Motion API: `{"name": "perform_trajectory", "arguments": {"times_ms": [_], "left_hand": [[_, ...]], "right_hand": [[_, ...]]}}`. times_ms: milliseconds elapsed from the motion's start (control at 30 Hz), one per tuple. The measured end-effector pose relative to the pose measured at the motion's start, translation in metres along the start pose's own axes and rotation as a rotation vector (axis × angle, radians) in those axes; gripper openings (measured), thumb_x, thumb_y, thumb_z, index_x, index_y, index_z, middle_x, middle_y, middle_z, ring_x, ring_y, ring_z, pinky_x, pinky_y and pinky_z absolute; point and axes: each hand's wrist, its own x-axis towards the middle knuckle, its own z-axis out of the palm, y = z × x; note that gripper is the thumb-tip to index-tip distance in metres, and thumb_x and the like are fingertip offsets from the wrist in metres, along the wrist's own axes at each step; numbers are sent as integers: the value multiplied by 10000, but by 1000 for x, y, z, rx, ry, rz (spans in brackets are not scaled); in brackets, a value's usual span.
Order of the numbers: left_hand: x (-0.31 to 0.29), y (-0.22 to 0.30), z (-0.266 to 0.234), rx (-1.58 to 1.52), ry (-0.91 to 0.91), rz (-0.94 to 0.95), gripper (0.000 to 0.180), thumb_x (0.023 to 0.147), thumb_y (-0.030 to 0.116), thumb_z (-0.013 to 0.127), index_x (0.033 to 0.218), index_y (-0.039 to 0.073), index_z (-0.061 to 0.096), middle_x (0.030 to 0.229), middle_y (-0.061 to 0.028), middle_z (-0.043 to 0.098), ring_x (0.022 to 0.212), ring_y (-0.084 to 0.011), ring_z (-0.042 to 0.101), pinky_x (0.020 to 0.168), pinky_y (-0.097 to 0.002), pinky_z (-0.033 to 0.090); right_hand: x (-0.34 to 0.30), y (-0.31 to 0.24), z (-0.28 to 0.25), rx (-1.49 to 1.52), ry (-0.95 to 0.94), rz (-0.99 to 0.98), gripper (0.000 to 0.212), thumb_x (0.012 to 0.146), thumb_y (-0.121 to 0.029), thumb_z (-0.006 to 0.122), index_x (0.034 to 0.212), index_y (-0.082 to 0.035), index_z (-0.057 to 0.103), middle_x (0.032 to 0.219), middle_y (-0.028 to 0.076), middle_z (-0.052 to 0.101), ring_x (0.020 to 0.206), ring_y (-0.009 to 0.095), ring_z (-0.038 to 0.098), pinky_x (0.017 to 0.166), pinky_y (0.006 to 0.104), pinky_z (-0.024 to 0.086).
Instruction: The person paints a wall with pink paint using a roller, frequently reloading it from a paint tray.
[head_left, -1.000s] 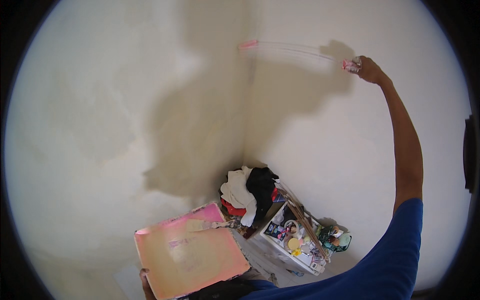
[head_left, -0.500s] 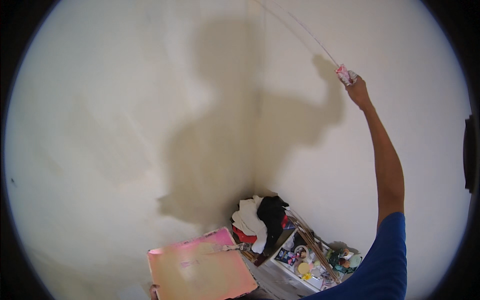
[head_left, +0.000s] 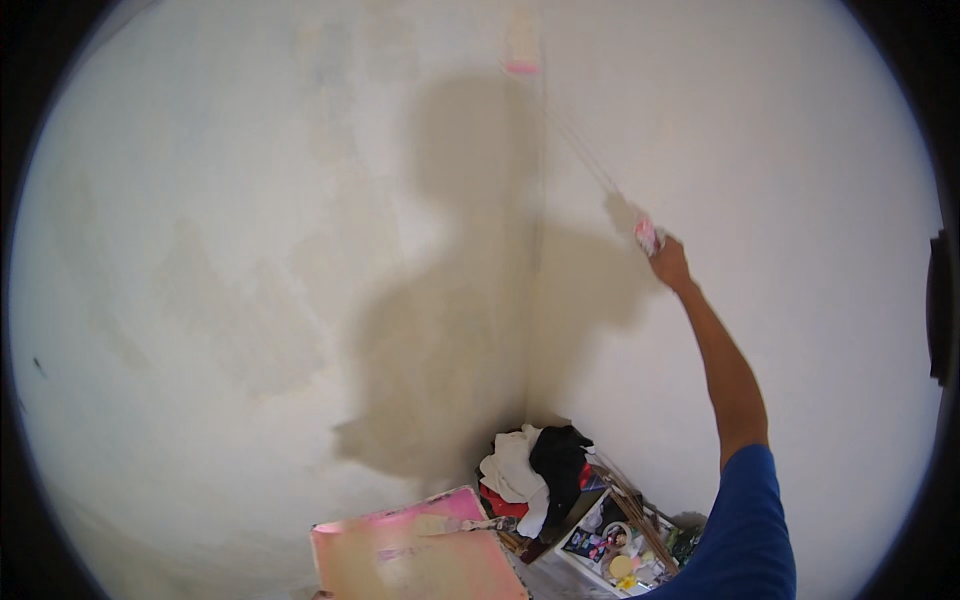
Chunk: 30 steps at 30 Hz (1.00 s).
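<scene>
Pale walls point(head_left: 830, 290) meet beyond my right fingers point(head_left: 666, 256), curled around a paint roller handle point(head_left: 645, 236); left fingers point(head_left: 322, 595), grip I cannot tell, touch the paint tray point(head_left: 390, 517).

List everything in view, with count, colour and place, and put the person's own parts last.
Walls: two, off-white, meeting in a corner.
Shadow: one, brownish, across both walls.
Long-handled tool: one, pink-stained, upper centre.
Tray: one, pink and tan, bottom centre.
Brush-like tool: one, pale, stained handle, across tray's edge.
Cloths: uncountable heap; white, black, red; beyond tray.
Box: one, white, right of tray.
Small items: many, mixed colours, in box.
Sticks: several, brown, over box.
Left hand: one, barely visible, tray's left side.
Right hand: one, gripping long-handled tool.
Sleeve: one, blue, lower right.
</scene>
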Motion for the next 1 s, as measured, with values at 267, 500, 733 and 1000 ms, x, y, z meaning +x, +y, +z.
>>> {"name": "perform_trajectory", "arguments": {"times_ms": [267, 500, 733, 1000], "left_hand": [[2, 6, 6, 1, -5, -27, 464, 562, 233, 530, 951, -18, 516, 826, -121, 561, 719, -263, 542, 650, -380, 466], [1, 11, 7, 1, -4, -38, 487, 561, 239, 529, 973, -22, 512, 841, -126, 563, 732, -269, 543, 660, -384, 466], [-2, 7, 6, -8, -17, -50, 511, 561, 244, 528, 995, -26, 508, 855, -131, 564, 746, -276, 545, 671, -388, 466], [-31, -4, -9, -48, 0, -29, 538, 561, 250, 527, 1019, -30, 504, 871, -137, 565, 761, -284, 546, 682, -392, 466]], "right_hand": [[-19, -28, -6, 198, -104, 102, 291, 796, -235, 547, 952, 11, 552, 844, 259, 589, 854, 408, 567, 721, 467, 456], [105, -92, -71, 216, -58, 161, 343, 798, -273, 550, 950, 35, 557, 901, 272, 587, 893, 402, 566, 758, 449, 462], [100, -86, -43, 292, 53, 87, 318, 776, -228, 560, 931, 50, 557, 857, 276, 594, 868, 402, 580, 737, 442, 471], [-88, -26, 73, 269, -174, 210, 394, 806, -296, 553, 943, 73, 543, 933, 322, 551, 899, 456, 534, 746, 475, 437]]}}
